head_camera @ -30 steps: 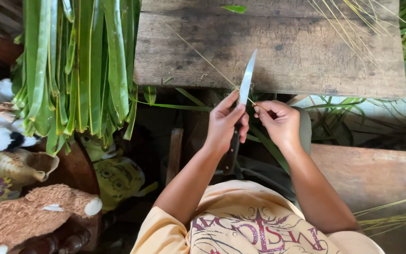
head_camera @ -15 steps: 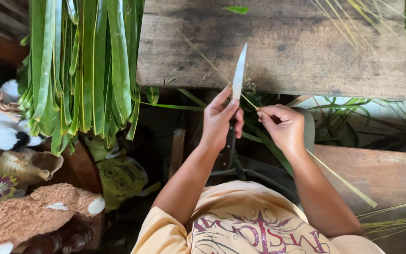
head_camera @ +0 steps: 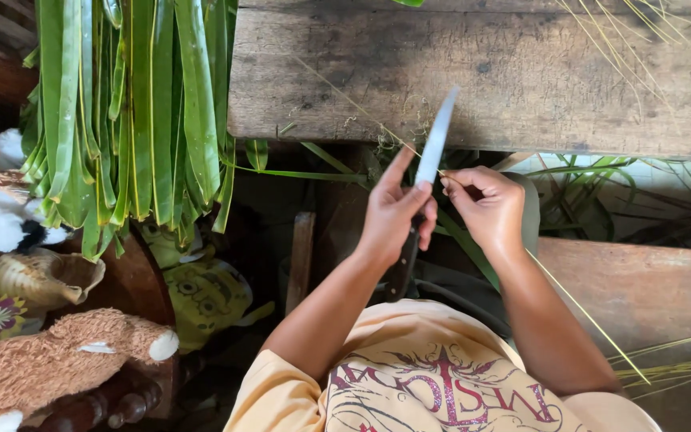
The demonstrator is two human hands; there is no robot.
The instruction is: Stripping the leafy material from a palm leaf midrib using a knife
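between two hands [head_camera: 441, 210], one knife [head_camera: 435, 140]

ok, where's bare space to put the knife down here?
The plank is mostly bare in its middle, between the green leaves on the left and thin yellow stalks at its right end. The lower bench is bare near its top edge. The left side is crowded with plush toys.

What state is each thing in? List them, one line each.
knife: gripped in the left hand, blade pointing up and away.
leaf rib: thin, stripped, pinched by the right hand, crossing the blade.
green leaves: bundled, hanging over the edge.
wooden bench: worn, strewn with thin ribs.
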